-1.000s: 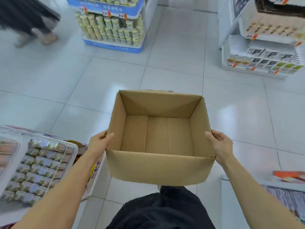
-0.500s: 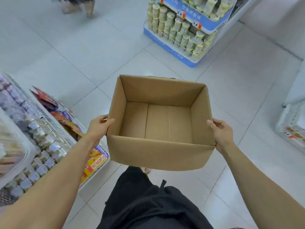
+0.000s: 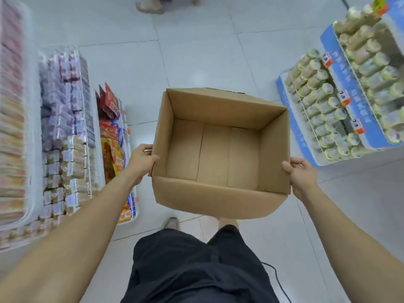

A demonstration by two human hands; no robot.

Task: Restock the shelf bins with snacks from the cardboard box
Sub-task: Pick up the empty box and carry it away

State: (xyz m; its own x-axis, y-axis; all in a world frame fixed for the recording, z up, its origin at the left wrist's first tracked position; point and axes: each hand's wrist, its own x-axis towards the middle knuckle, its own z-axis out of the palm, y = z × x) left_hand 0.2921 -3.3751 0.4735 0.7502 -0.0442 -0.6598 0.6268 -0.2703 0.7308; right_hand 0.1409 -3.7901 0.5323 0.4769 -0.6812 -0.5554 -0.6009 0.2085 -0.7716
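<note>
An open brown cardboard box hangs at waist height in front of me, and its inside is bare cardboard with nothing in it. My left hand grips the box's left wall, thumb on the rim and fingers curled round the outside. My right hand grips the right wall near the front corner in the same way. To my left stand the clear shelf bins, packed with rows of small wrapped snacks, and a lower bin of red and yellow packets.
A blue display stand stacked with pale green cups stands at the right. White tiled floor lies ahead between the shelves. Another person's feet show at the top edge. My black shorts and one shoe are below the box.
The view has swung left while I carry the box. The snack bins now fill the left side, the blue cup stand has slid to the right, and both hands keep their hold.
</note>
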